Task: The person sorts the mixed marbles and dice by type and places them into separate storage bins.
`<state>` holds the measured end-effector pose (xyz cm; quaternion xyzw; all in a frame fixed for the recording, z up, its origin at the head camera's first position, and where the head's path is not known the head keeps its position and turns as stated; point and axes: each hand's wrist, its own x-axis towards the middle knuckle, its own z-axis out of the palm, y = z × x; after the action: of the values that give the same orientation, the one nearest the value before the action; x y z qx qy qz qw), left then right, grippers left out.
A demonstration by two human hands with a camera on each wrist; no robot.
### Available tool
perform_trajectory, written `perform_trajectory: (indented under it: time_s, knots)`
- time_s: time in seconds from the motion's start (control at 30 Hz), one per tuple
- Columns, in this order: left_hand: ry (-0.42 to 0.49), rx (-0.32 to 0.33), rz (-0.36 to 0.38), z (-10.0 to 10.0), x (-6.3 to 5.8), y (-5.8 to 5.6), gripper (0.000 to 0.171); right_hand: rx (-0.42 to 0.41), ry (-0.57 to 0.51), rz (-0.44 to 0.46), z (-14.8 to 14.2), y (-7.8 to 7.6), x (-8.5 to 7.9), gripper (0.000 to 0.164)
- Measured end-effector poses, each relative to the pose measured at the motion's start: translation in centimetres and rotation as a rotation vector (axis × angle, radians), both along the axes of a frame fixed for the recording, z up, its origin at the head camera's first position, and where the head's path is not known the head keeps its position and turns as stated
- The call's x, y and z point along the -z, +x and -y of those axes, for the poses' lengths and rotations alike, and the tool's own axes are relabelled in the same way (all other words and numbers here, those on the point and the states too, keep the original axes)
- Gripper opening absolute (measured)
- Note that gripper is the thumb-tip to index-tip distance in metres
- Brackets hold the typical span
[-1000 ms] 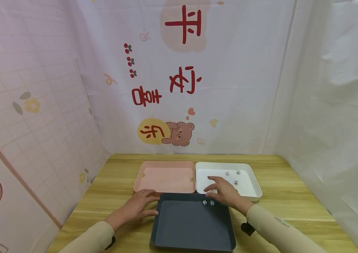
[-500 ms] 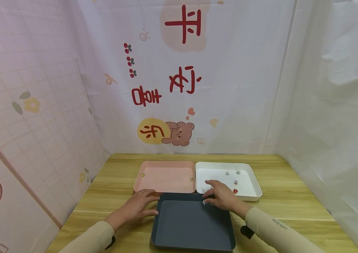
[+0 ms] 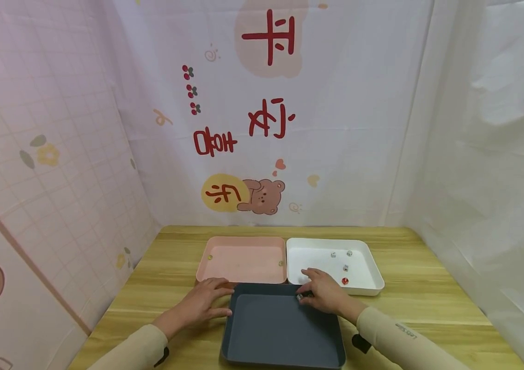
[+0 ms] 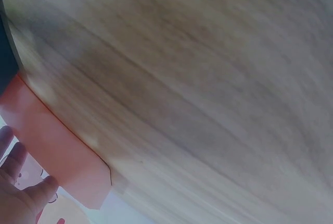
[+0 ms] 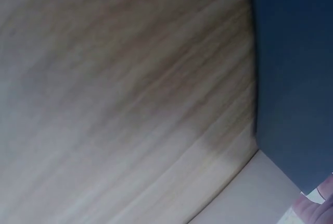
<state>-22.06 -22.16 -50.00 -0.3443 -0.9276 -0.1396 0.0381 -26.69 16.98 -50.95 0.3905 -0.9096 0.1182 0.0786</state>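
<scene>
My right hand (image 3: 329, 294) reaches over the far right corner of the dark grey tray (image 3: 285, 331). Its thumb and index finger pinch a small die (image 3: 299, 297) there; the fingers partly cover a second die beside it. Relaxed fingers of my left hand (image 3: 199, 303) rest at the tray's left rim and hold nothing. In the left wrist view, the left hand (image 4: 21, 187) shows spread fingers in front of the pink tray (image 4: 62, 156). Only a sliver of the right hand (image 5: 315, 211) appears in the right wrist view, below the dark tray (image 5: 296, 78).
Behind the dark tray stand a pink tray (image 3: 243, 238) with two small yellowish pieces and a white tray (image 3: 373, 267) side by side. The white one holds several pale dice and a red die (image 3: 345, 281). A wooden table (image 3: 410, 267) bears them, with cloth walls around.
My right hand has come down and a little nearer, its thumb and index finger closing on a die. The red die in the white tray has come into sight. The left hand stays put.
</scene>
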Motion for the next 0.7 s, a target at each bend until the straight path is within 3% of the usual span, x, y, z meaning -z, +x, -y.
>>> perform_trajectory:
  time_s: [0.37, 0.7]
  knots:
    - [0.003, -0.006, 0.010, -0.13, -0.18, 0.14, 0.059, -0.019, 0.014, -0.014, -0.01, -0.04, 0.06, 0.011]
    - [0.003, -0.007, 0.002, -0.21, -0.04, -0.01, 0.057, -0.011, 0.056, -0.024, 0.01, 0.02, 0.13, 0.013]
